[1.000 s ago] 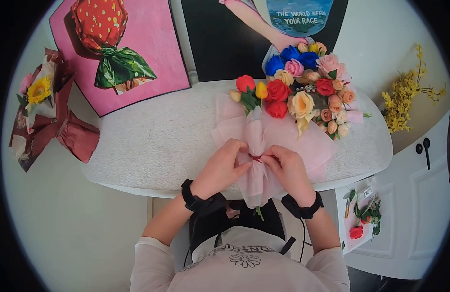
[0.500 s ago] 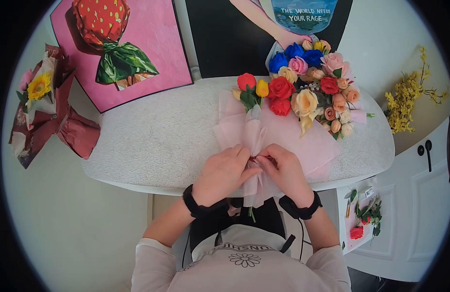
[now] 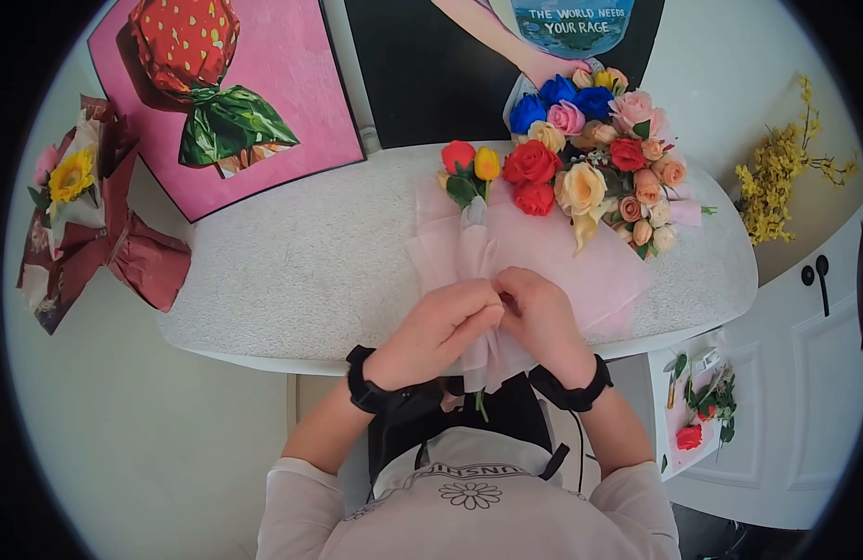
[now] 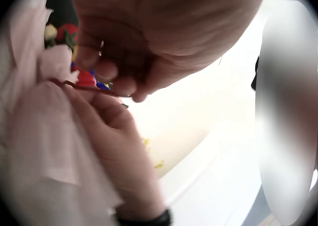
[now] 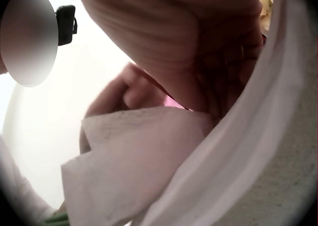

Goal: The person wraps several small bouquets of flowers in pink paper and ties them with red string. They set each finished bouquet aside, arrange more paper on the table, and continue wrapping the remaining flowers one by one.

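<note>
A small bouquet in pale pink wrapping paper [image 3: 474,245] lies at the table's front edge. Its red flower [image 3: 458,155] and yellow tulip [image 3: 487,164] point away from me, and green stems [image 3: 482,407] stick out near my lap. Around the gathered paper runs a thin dark red ribbon [image 4: 63,83]. My left hand [image 3: 443,325] pinches the ribbon's end, stretched out from the bouquet in the left wrist view. Right beside the tie, my right hand [image 3: 546,317] has its fingertips pinched on the ribbon. In the head view both hands hide the ribbon.
Pink paper sheets [image 3: 571,257] spread under loose roses and a larger mixed bouquet [image 3: 627,154] at right. A maroon-wrapped bouquet [image 3: 124,233] stands left, beside a candy painting [image 3: 301,84]. Cut flowers, including a red rose [image 3: 690,436], lie on a lower surface at right.
My hands have come together over the tie, the left one turning inward and to the right. The ribbon, visible earlier in the head view, is now covered. The flower heads have shifted slightly left.
</note>
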Tool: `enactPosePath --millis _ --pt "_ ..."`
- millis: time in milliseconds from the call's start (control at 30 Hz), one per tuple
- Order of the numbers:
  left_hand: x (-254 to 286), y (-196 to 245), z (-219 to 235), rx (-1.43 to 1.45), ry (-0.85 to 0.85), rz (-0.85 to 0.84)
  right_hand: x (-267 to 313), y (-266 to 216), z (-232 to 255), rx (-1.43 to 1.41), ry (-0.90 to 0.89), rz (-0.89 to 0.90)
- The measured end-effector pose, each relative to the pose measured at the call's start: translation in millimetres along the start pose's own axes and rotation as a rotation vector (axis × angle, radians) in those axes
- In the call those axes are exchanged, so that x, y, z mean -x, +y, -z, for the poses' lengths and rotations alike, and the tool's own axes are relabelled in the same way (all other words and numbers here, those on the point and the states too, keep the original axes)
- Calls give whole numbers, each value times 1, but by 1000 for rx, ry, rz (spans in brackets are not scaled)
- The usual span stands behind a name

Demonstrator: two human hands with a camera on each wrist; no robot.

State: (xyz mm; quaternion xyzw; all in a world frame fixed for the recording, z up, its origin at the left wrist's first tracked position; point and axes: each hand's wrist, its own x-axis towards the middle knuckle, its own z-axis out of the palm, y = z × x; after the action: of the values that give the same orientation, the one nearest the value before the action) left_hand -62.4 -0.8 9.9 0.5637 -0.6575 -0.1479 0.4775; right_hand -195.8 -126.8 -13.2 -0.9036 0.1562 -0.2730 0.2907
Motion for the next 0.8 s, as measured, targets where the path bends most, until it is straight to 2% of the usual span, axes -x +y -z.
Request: enactPosePath --millis 133,233,333,433,567,667,800 --pt "5 20 18 455 165 124 -1 0 -3 -22 -5 -24" --pt "6 18 24 182 308 220 1 1 -1 -152 -24 -127" --pt "8 12 13 -208 234 418 2 8 -7 -386 6 -164" --pt "13 -1 -3 -366 48 529 0 13 -14 -568 30 -148" --pt "13 -9 -19 -380 102 528 -1 15 -12 -654 -18 -88" --pt "13 -10 -22 -476 141 505 -1 14 -6 -636 25 3" --pt "16 -17 -22 -442 176 496 0 12 -1 -707 62 -95"
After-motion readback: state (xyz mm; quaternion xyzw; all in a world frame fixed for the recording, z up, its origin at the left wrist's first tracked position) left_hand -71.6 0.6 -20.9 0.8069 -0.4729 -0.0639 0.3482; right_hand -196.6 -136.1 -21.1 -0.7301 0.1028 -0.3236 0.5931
